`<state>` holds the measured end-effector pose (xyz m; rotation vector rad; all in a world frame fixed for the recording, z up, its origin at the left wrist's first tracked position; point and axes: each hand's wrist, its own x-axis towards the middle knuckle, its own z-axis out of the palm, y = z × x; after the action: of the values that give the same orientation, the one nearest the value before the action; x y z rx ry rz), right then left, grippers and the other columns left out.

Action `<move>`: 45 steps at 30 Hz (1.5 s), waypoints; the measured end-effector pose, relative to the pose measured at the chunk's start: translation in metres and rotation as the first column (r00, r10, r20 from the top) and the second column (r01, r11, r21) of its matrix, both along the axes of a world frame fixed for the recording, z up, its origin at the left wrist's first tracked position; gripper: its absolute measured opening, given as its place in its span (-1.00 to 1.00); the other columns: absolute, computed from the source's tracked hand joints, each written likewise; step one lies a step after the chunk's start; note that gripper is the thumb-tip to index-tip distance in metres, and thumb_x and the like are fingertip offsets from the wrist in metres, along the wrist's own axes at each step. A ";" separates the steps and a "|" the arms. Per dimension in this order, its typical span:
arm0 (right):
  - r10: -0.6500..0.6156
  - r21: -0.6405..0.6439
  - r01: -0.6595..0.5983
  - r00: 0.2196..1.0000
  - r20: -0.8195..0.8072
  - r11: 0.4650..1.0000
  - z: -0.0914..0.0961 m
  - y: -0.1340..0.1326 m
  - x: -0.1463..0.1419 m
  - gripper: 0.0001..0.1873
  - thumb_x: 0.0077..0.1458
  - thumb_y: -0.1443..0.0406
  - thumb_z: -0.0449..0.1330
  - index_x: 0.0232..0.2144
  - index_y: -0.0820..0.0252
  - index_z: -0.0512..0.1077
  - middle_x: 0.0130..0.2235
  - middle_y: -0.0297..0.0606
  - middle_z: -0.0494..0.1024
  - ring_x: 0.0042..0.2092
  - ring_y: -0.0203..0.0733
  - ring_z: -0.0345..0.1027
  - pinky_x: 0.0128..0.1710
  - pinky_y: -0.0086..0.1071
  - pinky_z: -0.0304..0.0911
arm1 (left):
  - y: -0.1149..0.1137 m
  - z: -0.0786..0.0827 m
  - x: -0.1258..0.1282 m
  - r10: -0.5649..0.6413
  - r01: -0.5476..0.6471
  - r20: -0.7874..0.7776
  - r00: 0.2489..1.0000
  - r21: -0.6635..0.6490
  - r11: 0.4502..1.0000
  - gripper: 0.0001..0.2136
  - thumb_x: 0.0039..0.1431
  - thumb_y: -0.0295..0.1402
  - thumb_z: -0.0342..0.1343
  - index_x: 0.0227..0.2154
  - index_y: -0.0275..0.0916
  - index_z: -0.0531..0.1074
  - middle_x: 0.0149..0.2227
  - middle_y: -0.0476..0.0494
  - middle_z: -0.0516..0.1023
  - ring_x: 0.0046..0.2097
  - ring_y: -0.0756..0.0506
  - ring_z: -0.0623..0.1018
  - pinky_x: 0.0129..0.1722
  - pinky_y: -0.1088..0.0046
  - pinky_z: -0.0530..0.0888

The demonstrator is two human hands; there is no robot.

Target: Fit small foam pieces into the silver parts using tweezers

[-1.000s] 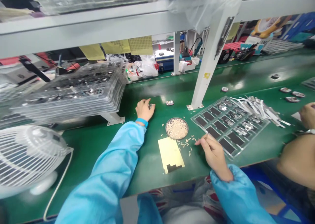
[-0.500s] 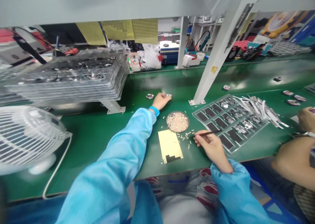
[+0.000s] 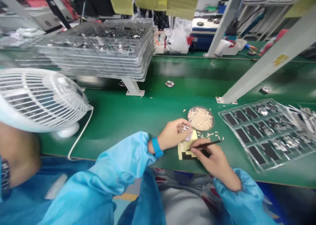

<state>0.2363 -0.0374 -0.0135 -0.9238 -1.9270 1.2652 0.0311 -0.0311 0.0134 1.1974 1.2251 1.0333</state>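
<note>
Fingers of the left hand (image 3: 172, 134) pinch a small, light metal part (image 3: 187, 133) at centre frame; right hand (image 3: 212, 159) grips thin tweezers (image 3: 204, 145), suited to edge-only contact.

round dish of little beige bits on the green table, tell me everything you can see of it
The round dish is shallow, with a thin grey metallic-looking rim, and sits flat on the green table. Small pale beige pieces fill it in a near-level heap; more lie scattered on the table around it. It stands just beyond the yellow sheet and left of the clear tray. Neither hand touches it; the left hand is nearest.
</note>
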 end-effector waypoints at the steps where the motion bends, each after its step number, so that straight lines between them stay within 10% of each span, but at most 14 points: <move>1: 0.005 0.012 -0.006 1.000 0.009 1.000 -0.001 0.001 0.001 -0.91 0.21 0.29 0.26 -0.21 0.11 0.49 -0.20 -0.25 0.56 -0.18 -0.19 0.48 -0.18 -0.36 0.45 | -0.001 -0.003 0.002 -0.009 0.010 -0.048 0.999 0.011 1.000 -0.78 0.16 -0.29 0.19 -0.17 -0.29 0.48 -0.43 -0.05 0.50 -0.53 0.07 0.41 -0.59 0.60 0.33; 11: 0.032 0.022 -0.031 0.999 -0.030 0.999 0.004 0.000 0.001 -0.94 0.20 0.32 0.26 -0.24 0.10 0.47 -0.24 -0.25 0.57 -0.17 -0.15 0.49 -0.15 -0.30 0.44 | -0.007 -0.002 -0.002 -0.070 0.127 -0.393 0.917 0.119 0.985 -0.83 0.16 -0.40 0.12 -0.18 -0.20 0.51 -0.48 0.04 0.50 -0.52 0.05 0.41 -0.53 0.59 0.30; 19: -0.266 0.135 0.310 0.925 -0.272 0.941 0.011 0.005 0.002 -0.87 0.14 0.42 0.29 -0.26 0.12 0.49 -0.22 -0.19 0.59 -0.13 -0.08 0.51 -0.08 -0.14 0.44 | -0.008 -0.006 -0.002 -0.087 0.122 -0.355 0.931 0.079 0.989 -0.82 0.17 -0.41 0.10 -0.16 -0.21 0.48 -0.51 0.03 0.51 -0.52 0.02 0.49 -0.54 0.59 0.32; 45: -0.272 0.266 0.313 0.945 -0.181 0.912 0.009 0.004 0.002 -0.80 0.10 0.44 0.31 -0.23 0.08 0.50 -0.24 -0.24 0.59 -0.16 -0.08 0.49 -0.12 -0.16 0.42 | -0.012 -0.006 -0.001 -0.075 0.102 -0.274 0.959 0.088 0.991 -0.82 0.27 -0.35 0.08 -0.12 -0.24 0.49 -0.37 -0.06 0.58 -0.47 0.02 0.52 -0.50 0.58 0.41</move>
<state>0.2379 -0.0330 -0.0049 -0.9035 -1.7278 0.8211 0.0301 -0.0431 0.0070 1.4971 1.3268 0.8946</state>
